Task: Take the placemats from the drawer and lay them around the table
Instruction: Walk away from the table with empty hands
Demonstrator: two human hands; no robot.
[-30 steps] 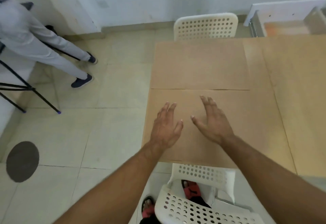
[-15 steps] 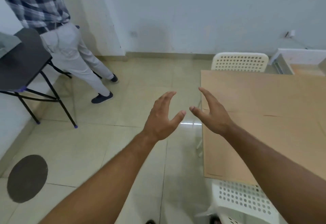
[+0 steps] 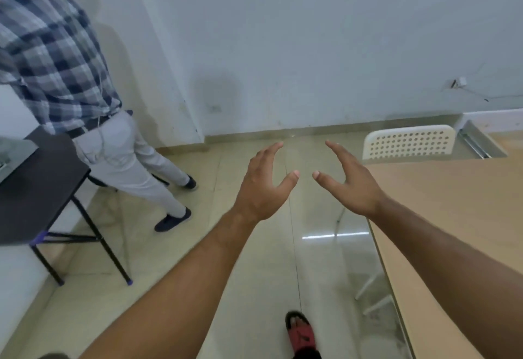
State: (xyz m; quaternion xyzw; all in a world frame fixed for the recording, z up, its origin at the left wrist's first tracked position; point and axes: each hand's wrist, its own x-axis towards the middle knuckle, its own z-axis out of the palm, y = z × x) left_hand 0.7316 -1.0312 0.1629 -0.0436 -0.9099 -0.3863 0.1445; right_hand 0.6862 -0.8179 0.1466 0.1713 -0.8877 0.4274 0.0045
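Observation:
My left hand (image 3: 261, 184) and my right hand (image 3: 349, 186) hang in the air over the tiled floor, palms facing each other, fingers spread and relaxed. Neither holds anything. The table (image 3: 458, 234) fills the right side, its top covered with tan placemats whose seams I cannot make out here. My right hand is just left of the table's near-left edge. A white open drawer (image 3: 481, 140) shows at the far right, beyond the table.
A white perforated chair (image 3: 407, 142) stands at the table's far end. A person in a checked shirt (image 3: 93, 121) stands at the left beside a black folding table (image 3: 36, 189). My red sandal (image 3: 301, 333) is on the floor below.
Both hands have lifted off the placemat on the table. My view has swung left and up, so the table slid to the right and the wall and the person came into view.

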